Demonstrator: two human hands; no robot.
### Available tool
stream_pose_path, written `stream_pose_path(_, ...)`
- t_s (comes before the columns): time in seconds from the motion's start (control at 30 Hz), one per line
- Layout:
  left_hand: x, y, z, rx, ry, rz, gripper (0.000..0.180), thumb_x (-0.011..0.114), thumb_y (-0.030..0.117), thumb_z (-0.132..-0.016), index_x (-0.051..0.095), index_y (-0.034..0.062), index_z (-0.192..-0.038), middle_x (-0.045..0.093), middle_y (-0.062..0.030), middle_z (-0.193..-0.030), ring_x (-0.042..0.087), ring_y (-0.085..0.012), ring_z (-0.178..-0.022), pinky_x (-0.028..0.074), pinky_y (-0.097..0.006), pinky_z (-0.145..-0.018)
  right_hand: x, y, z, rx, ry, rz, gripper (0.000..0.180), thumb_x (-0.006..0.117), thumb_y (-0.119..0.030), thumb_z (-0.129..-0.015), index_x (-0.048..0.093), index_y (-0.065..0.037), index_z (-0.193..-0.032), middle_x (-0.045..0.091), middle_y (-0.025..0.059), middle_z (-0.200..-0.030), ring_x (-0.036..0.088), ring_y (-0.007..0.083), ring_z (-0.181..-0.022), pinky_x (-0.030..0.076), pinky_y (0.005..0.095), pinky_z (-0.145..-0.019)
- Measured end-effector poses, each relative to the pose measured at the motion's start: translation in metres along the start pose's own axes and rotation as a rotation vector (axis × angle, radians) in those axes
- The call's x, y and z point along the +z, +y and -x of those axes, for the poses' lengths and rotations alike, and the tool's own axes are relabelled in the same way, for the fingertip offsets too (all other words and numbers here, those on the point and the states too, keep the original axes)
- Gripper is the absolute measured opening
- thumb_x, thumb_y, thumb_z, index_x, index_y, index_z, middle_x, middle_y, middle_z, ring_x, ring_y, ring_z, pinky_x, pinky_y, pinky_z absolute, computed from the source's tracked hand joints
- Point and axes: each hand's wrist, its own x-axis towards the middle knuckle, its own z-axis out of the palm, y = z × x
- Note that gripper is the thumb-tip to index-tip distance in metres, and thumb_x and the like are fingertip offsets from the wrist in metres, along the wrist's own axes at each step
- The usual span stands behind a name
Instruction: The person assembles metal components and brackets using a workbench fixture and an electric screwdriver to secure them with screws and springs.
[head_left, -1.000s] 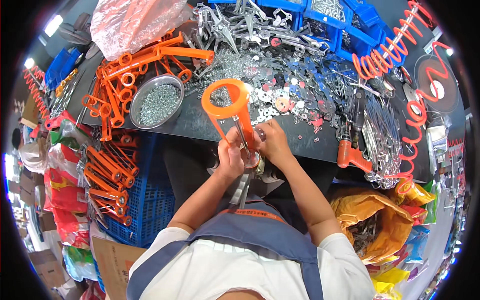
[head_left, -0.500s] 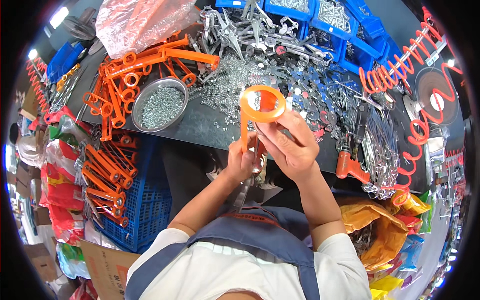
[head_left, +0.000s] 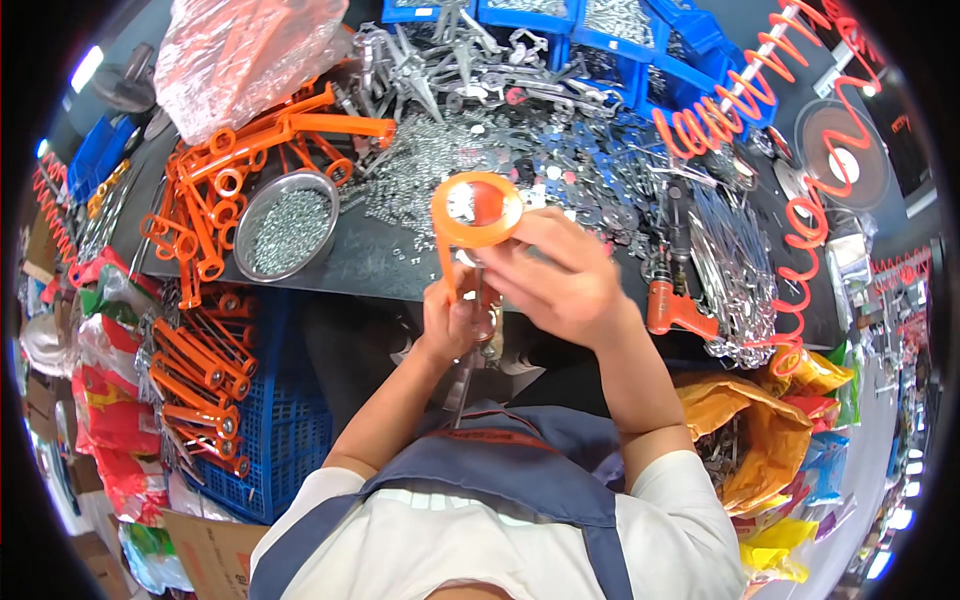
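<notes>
My left hand (head_left: 449,318) is closed around the lower part of an orange caulking gun frame (head_left: 442,232), held up in front of my body. The frame's round ring end points up, with a shiny metal part visible below it near my fingers. My right hand (head_left: 565,275) is beside the ring, its fingers stretched out and slightly blurred. Whether its fingertips touch the ring I cannot tell. Part of the frame below the ring is hidden behind both hands.
A metal bowl (head_left: 287,226) of small fasteners sits left on the dark bench, by piled orange frames (head_left: 205,190). Silver castings (head_left: 460,70) and blue bins (head_left: 615,25) stand behind. An orange power driver (head_left: 680,310) and metal rods (head_left: 735,265) lie right, near a coiled red hose (head_left: 835,245).
The bench scene has shifted left in the view. My right hand's fingers have loosened and drawn back a little from the ring. My left hand keeps its hold on the frame.
</notes>
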Motion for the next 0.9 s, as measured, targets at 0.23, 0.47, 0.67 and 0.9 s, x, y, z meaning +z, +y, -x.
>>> stream_pose_path(0.23, -0.003, -0.005, 0.001, -0.085, -0.081, 0.196, 0.081, 0.045, 0.067, -0.083, 0.048, -0.0070, -0.115, 0.060, -0.0085, -0.086, 0.055, -0.0084, -0.059, 0.044, -0.020, -0.052, -0.144, 0.175, 0.196, 1.100, -0.293, 0.963, 0.037, 0.067, -0.014, -0.076, 0.054, 0.007, -0.104, 0.062, 0.0217, -0.090, 0.062, 0.0339, -0.082, 0.051, 0.0428, -0.076)
stream_pose_path(0.47, -0.021, 0.005, -0.012, -0.340, -0.370, 0.351, 0.046, 0.072, 0.033, -0.076, 0.050, 0.0040, -0.104, 0.054, -0.0043, -0.091, 0.054, -0.0104, -0.077, 0.044, -0.023, -0.059, -0.181, 0.174, 0.173, 1.446, 0.190, 0.018, 0.032, 0.073, -0.005, -0.062, 0.060, 0.000, -0.091, 0.061, 0.0070, -0.079, 0.059, 0.0168, -0.063, 0.048, 0.0325, -0.057)
stream_pose_path(0.67, -0.018, 0.007, -0.016, -0.407, -0.396, 0.443, 0.034, 0.071, 0.021, -0.077, 0.048, 0.0058, -0.096, 0.049, -0.0019, -0.077, 0.048, -0.0091, -0.067, 0.040, -0.022, -0.057, -0.132, 0.094, 0.099, 0.800, 0.649, -0.659, 0.041, 0.058, 0.008, -0.073, 0.052, 0.002, -0.113, 0.060, 0.0157, -0.111, 0.062, 0.0308, -0.100, 0.053, 0.0411, -0.081)
stream_pose_path(0.9, -0.018, -0.002, -0.008, -0.362, -0.295, 0.362, 0.025, 0.064, 0.012, -0.078, 0.050, 0.0049, -0.097, 0.050, -0.0008, -0.080, 0.047, -0.0088, -0.073, 0.040, -0.024, -0.063, -0.027, 0.079, 0.121, 0.893, 0.580, -0.448, 0.024, 0.059, 0.008, -0.079, 0.052, -0.002, -0.100, 0.059, 0.0055, -0.089, 0.059, 0.0118, -0.077, 0.051, 0.0272, -0.066)
